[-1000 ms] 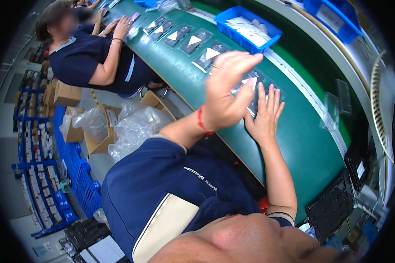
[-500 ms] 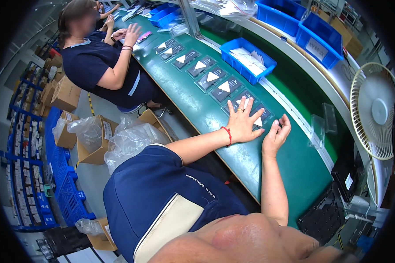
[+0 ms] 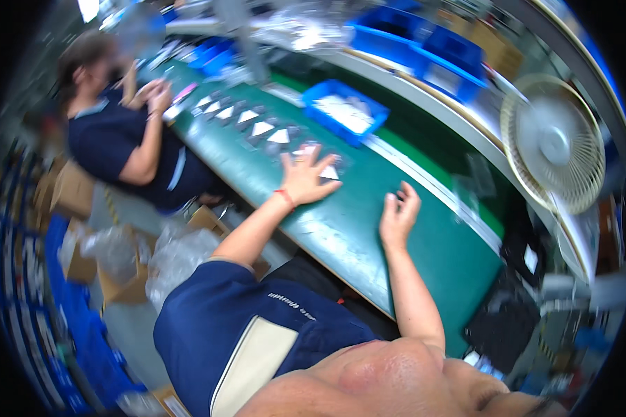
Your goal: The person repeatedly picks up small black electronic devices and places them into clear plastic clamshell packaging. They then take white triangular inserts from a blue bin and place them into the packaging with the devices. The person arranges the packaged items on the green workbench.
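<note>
My left hand (image 3: 303,181), fingers spread and a red cord round its wrist, lies on the near end of a row of flat dark packages in clear plastic. Each package bears a white triangle; the nearest package (image 3: 332,171) shows beside my fingers. The row of several packages (image 3: 263,129) runs away from me along the green tabletop (image 3: 355,229). To the right, apart from the packages, my right hand (image 3: 399,217) is over the tabletop with loosely bent fingers and nothing visible in it. Motion blurs the picture.
A blue bin (image 3: 346,111) with white papers stands beyond the row. More blue bins (image 3: 452,66) sit on the shelf above, near a fan (image 3: 555,142). A co-worker (image 3: 111,132) stands at the far left. Cartons with plastic bags (image 3: 181,260) are on the floor.
The row of packages has slid away from me along the table under my left hand. My right hand is now farther from it. The view has shifted, and the co-worker's hands have come together.
</note>
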`<state>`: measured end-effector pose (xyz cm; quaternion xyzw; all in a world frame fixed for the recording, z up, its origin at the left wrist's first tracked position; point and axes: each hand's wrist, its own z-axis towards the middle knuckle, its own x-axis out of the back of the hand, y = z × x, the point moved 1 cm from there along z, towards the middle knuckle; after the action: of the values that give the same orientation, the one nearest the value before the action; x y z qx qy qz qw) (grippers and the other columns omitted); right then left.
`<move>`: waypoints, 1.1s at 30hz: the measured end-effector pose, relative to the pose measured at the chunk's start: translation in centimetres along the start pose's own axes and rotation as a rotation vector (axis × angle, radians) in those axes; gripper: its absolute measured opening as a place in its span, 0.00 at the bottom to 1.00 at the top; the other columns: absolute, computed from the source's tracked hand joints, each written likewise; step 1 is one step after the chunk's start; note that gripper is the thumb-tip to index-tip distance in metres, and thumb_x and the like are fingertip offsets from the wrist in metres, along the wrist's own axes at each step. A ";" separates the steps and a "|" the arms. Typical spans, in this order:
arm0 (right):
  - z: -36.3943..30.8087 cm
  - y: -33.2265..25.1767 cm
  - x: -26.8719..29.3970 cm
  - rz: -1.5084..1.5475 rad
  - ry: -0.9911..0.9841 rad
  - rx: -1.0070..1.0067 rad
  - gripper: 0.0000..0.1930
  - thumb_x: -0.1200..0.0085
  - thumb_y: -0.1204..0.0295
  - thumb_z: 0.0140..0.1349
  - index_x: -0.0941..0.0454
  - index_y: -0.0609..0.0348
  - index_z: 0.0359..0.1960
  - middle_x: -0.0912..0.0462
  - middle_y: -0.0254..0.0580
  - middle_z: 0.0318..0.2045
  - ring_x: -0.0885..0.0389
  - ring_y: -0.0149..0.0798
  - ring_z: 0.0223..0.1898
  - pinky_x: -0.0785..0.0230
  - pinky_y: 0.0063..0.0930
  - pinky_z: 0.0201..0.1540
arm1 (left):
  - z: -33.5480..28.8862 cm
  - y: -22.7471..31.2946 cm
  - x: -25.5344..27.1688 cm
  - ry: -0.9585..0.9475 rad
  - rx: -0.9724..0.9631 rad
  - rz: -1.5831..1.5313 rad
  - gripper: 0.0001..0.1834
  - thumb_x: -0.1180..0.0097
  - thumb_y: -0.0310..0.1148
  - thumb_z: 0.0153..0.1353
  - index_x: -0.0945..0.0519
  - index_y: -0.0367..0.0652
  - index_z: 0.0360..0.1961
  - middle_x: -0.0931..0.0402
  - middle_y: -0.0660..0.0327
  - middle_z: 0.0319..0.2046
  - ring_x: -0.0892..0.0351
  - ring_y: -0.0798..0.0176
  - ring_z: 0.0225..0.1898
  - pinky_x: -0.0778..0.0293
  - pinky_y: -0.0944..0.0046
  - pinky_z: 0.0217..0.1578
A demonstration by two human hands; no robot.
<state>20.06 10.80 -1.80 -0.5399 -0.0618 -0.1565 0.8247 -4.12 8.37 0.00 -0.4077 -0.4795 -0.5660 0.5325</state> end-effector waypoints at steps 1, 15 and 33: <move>0.0 0.0 -0.2 -0.002 0.005 0.029 0.21 0.46 0.72 0.61 0.31 0.61 0.56 0.29 0.47 0.51 0.27 0.41 0.49 0.32 0.33 0.52 | 0.3 -0.5 0.9 -0.025 0.009 -0.036 0.37 0.47 0.65 0.55 0.33 0.66 0.65 0.45 0.48 0.68 0.48 0.39 0.70 0.61 0.20 0.60; -2.5 -1.3 21.9 -1.049 0.421 0.010 0.16 0.38 0.67 0.50 0.22 0.60 0.39 0.23 0.47 0.37 0.26 0.49 0.43 0.35 0.43 0.47 | 3.4 3.8 1.6 0.252 -0.321 -0.452 0.23 0.40 0.41 0.60 0.22 0.37 0.52 0.34 0.43 0.60 0.37 0.41 0.62 0.42 0.50 0.62; 0.6 -6.6 33.6 -1.262 0.448 -0.502 0.10 0.46 0.77 0.51 0.18 0.63 0.36 0.19 0.55 0.40 0.19 0.54 0.45 0.25 0.44 0.48 | 3.1 13.9 -2.7 0.029 -0.572 -0.802 0.08 0.40 0.31 0.59 0.16 0.36 0.35 0.20 0.49 0.43 0.20 0.49 0.44 0.25 0.57 0.45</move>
<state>49.70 2.46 13.29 -0.5295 -0.1536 -0.7205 0.4207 9.84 12.29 -0.46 -0.3128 -0.4166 -0.8410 0.1462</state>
